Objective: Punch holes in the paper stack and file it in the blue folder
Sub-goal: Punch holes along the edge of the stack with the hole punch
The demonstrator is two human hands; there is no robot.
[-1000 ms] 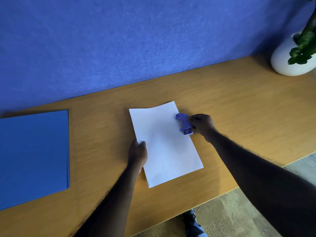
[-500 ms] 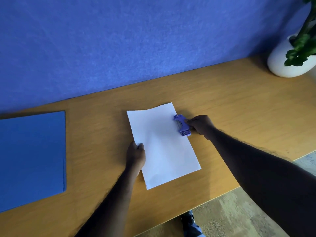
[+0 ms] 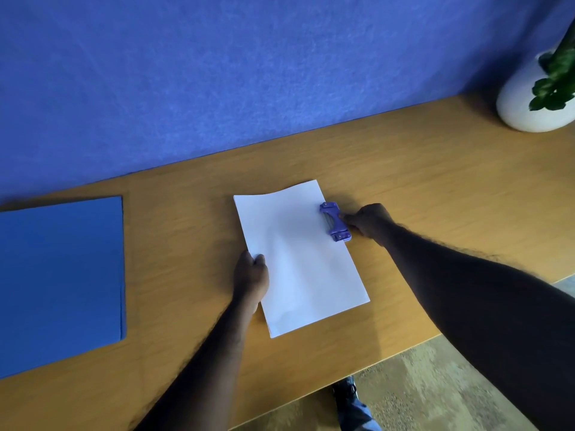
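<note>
A: Barely shifted since a second ago: small purple two-hole punch (image 3: 334,221) sits a touch further onto the right long edge of the flat white paper stack (image 3: 298,259), centre of frame.

B: Grips?

A: Right hand (image 3: 368,223) closed around the punch's outer side. Left hand (image 3: 251,279) pinching the stack's left edge, thumb on top, steadying it.

B: Progress?

A: Probably still aligning. No holes visible; cannot tell whether pressed yet. Flat blue card folder (image 3: 60,283) shut, far left of frame, well apart on the wooden desk (image 3: 435,188). Punching and filing both left.
</note>
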